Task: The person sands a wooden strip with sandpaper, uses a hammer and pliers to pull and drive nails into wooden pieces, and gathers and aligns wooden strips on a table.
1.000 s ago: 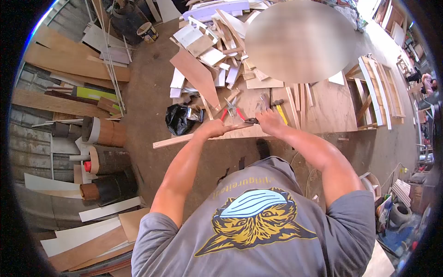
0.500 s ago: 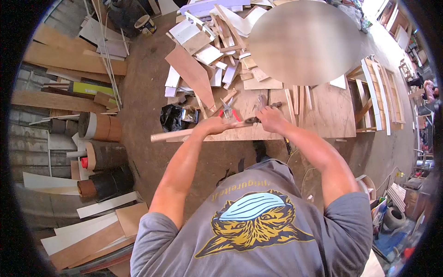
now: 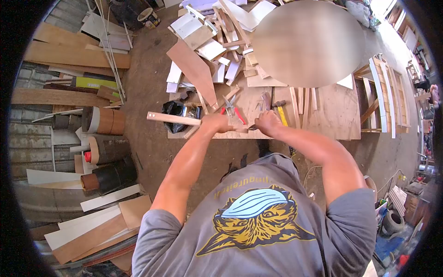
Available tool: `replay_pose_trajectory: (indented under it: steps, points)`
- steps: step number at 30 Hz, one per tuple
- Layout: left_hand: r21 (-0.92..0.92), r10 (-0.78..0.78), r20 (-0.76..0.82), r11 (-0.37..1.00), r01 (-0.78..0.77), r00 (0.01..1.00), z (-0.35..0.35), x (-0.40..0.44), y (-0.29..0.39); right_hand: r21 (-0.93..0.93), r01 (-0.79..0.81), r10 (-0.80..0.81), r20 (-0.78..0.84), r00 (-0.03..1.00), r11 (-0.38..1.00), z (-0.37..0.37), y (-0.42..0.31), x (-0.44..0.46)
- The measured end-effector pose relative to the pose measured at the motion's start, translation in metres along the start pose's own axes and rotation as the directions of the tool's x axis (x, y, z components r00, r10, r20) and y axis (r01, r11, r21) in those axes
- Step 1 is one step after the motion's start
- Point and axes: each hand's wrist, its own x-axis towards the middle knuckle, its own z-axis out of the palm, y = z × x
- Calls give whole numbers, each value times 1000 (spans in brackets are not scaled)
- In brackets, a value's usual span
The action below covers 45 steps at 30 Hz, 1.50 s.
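My left hand is wrapped round a narrow wooden strip, whose long end sticks out to the left above a black plastic bag. My right hand is closed on a dark tool that lies at the strip's right end; its exact kind is too small to tell. Just beyond my hands, red-handled pliers rest on the wooden table. A hammer with a yellow handle lies to the right, near my right hand.
Scrap boards are heaped at the table's far left. Several thin strips lie right of the hammer. A slatted wooden frame stands on the right. Rolls of sheet material and stacked planks are on the left. A blurred oval hides the far part.
The strip's left end has risen and swung over the black bag. Its right end has pulled back toward my left hand. The hammer's yellow handle shows again beside my right hand.
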Motion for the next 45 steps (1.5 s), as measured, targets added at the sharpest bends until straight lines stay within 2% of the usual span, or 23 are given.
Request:
replay_pose_trajectory:
  steps: [2,5,6,9,12,15,18,21,24,26,29,31,33,35,37,41,43,45]
  points:
    - [-57,-38,-25,998,37,999,-18,10,2,39,-100,97,83,992,994,16,8,9]
    - [-40,-108,12,993,109,994,-56,-10,1,271,-358,332,138,933,893,-1,23,0]
    - [-100,-103,26,989,105,994,-56,-14,-5,371,-426,326,303,895,825,-15,32,1]
    - [-49,-141,20,989,142,990,-25,-1,-17,518,-562,440,349,827,645,-1,39,8]
    - [-99,-131,-1,986,131,991,-7,-9,-12,645,-600,434,423,796,472,19,48,21]
    - [-81,-147,12,986,148,989,3,-10,-5,779,-493,413,331,848,387,24,48,19]
    - [-87,-137,2,987,136,991,4,-17,3,860,-492,409,405,818,134,37,49,22]
    - [-66,-112,-63,992,108,992,19,-13,4,895,-428,355,362,862,127,52,51,26]
    - [-85,-84,-15,993,83,996,13,-19,9,889,-382,409,260,875,253,55,47,25]
    - [-75,-77,-74,995,71,994,19,-19,10,860,-367,405,213,889,353,65,50,25]
    - [-42,-37,-141,999,32,989,28,-13,9,934,-274,404,164,900,230,74,47,21]
    - [-33,9,-182,999,-15,983,32,-12,13,936,-330,381,263,886,121,66,42,20]
    - [30,109,-149,994,-106,983,30,-17,26,913,-408,380,379,844,-5,62,40,-1]
    - [81,198,-162,979,-187,967,32,-23,27,924,-319,268,369,890,-211,53,31,-10]
    - [127,304,-215,951,-282,928,42,-22,29,887,-270,271,383,883,-374,38,18,-16]
    - [109,393,-285,919,-378,874,50,-20,34,843,-263,295,430,853,-469,41,9,-13]
    - [132,439,-327,898,-420,837,53,-18,33,809,-260,352,486,800,-527,48,5,-4]
    - [206,529,-477,843,-496,702,65,-9,27,779,-276,392,545,741,-563,53,5,7]
